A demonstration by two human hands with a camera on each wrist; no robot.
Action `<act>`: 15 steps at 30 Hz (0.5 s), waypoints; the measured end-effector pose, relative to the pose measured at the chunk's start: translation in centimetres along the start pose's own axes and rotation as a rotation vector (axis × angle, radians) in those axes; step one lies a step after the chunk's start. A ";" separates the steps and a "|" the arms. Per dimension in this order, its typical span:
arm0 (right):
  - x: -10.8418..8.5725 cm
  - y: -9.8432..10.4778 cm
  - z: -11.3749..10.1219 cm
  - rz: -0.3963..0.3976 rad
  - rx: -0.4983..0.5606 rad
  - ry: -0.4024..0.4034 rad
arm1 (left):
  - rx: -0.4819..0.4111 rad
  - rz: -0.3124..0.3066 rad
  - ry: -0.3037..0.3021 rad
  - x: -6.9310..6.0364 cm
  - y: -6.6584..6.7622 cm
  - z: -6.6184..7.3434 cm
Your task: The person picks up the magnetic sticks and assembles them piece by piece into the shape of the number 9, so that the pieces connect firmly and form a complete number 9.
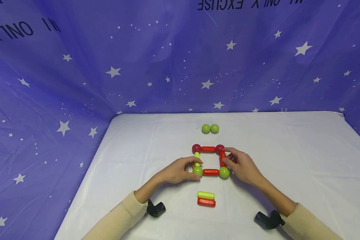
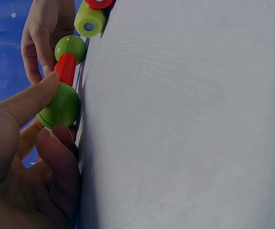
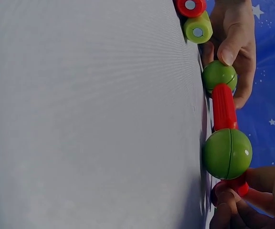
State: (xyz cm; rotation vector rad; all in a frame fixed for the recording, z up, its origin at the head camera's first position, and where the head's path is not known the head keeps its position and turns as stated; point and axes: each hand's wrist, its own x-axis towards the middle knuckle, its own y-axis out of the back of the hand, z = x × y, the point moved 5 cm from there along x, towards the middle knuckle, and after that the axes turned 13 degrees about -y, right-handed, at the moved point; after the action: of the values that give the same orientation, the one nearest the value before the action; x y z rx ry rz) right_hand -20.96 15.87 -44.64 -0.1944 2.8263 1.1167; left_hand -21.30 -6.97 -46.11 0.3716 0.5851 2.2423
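A square of magnetic rods and balls lies on the white cloth. Its far side is a red rod [image 1: 208,149] between two red balls [image 1: 196,148]; the near side is a red rod [image 1: 211,172] between two green balls. My left hand [image 1: 177,170] grips the near-left green ball [image 2: 61,106] between thumb and fingers, its index finger reaching over the yellow-green rod [image 1: 197,155] of the left side. With thumb and fingers my right hand [image 1: 242,166] pinches the red rod [image 1: 222,159] of the right side, behind the near-right green ball [image 3: 227,153].
Two loose green balls [image 1: 210,128] sit side by side beyond the square. Nearer my body, a loose yellow-green rod [image 1: 206,195] lies against a loose red rod [image 1: 206,202]. A purple star-patterned curtain [image 1: 168,60] hangs behind the white-covered table [image 1: 303,143].
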 end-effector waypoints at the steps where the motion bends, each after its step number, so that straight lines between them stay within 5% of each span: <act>1: 0.0 0.0 0.0 0.002 -0.002 0.000 | 0.000 -0.001 -0.001 0.0 0.0 0.0; 15: 0.2 -0.5 0.6 0.004 -0.008 0.014 | 0.014 0.002 -0.008 0.0 0.0 -0.2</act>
State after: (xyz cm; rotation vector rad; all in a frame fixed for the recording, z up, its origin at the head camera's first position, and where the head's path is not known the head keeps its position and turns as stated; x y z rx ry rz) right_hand -21.05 15.90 -45.38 -0.1984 2.8357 1.1325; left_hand -21.36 -7.01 -46.25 0.3884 0.5962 2.2384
